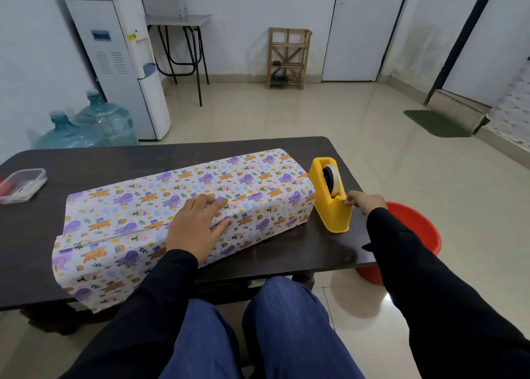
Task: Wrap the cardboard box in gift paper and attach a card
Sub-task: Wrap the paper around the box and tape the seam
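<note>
The long box (137, 212) lies slantwise across the dark desk (114, 160), covered all over in gift paper (258, 183) with a cartoon animal print. No bare cardboard shows. Just beside the box's right end stands a yellow tape dispenser (329, 206). A clear plastic tub (21, 185) sits well off from the box's left end, and a red basin (413, 229) is on the floor to the box's right.

The left grip (198, 223) lies flat on top of the box, fingers spread, pressing the paper down where one edge overlaps the other. The right grip (365, 202) is pinching the end of the tape (334, 177) at the dispenser's cutter.

The paper looks thin and smooth, so it will likely spring open or slide once the pressure comes off. A flat palm across the overlap holds it better than a fingertip would. The box underneath seems stiff and probably light, so pressing down should not dent it, though a sideways push could shift it on the desk. At the box's near left end the paper runs past the box. With nothing behind it there, it will be soft and will crease if grabbed. Tape is best taken by its very tip, or it will stick to itself. No card is in sight.
</note>
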